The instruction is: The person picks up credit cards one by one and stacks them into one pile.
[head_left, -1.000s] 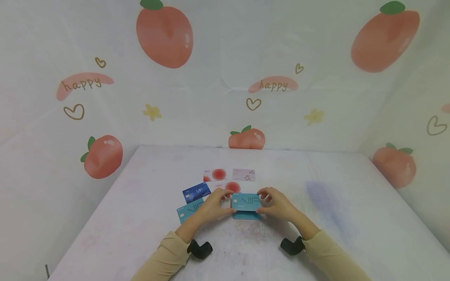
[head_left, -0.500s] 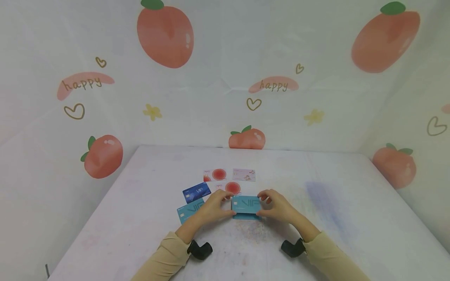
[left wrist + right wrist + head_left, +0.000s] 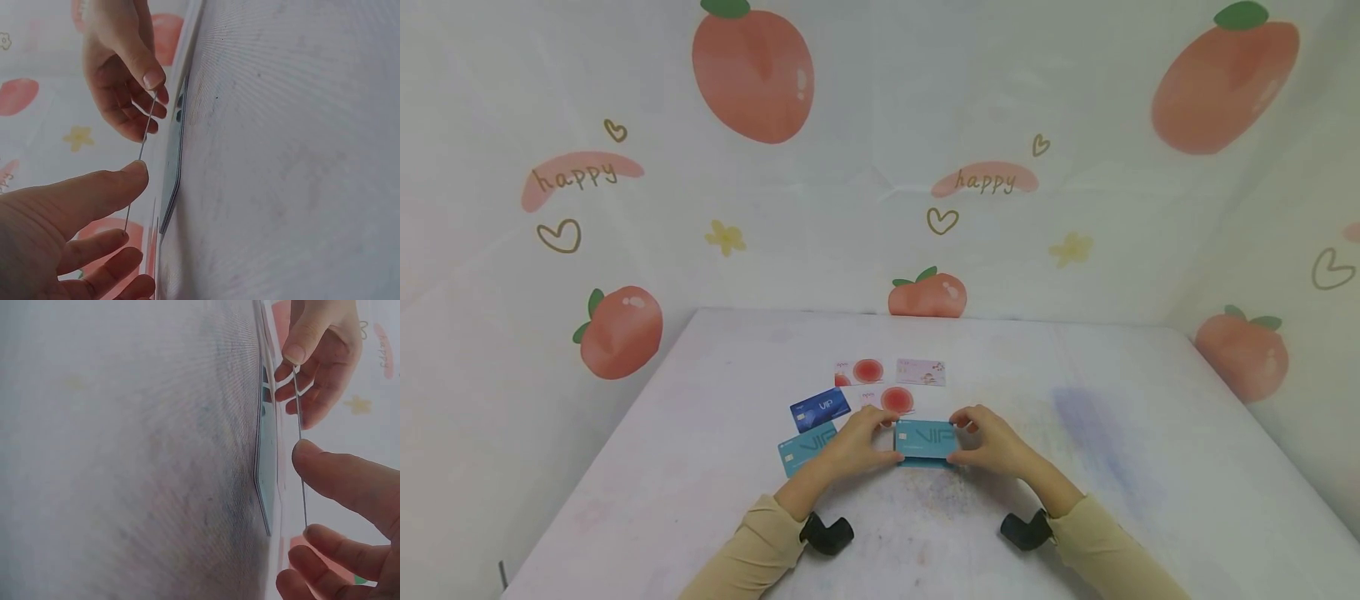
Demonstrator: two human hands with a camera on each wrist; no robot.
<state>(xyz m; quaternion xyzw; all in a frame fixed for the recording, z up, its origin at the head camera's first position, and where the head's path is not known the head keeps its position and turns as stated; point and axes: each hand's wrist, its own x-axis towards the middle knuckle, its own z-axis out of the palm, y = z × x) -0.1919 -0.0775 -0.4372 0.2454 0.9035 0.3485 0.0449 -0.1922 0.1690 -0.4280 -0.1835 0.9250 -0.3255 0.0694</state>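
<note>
My left hand (image 3: 857, 443) and right hand (image 3: 997, 443) pinch the two ends of a teal VIP card (image 3: 923, 439) between thumb and fingers. In both wrist views the held card shows as a thin line, raised over the table. Right below it lies a small stack of teal cards (image 3: 172, 169), of which only the near strip shows in the head view. Beside my left wrist another teal VIP card (image 3: 799, 452) lies tilted, partly covered by that hand. A dark blue VIP card (image 3: 820, 409) sits just behind it.
Behind my hands lie two white cards with red circles, one farther back (image 3: 860, 372) and one nearer (image 3: 880, 399), plus a pale pink card (image 3: 921, 372). A fruit-printed cloth wall (image 3: 835, 217) rises at the back of the white table (image 3: 662, 467).
The held teal card has come down and slightly toward me, so less of the stack below shows. Both hands keep their pinch on it; the other cards have not moved.
</note>
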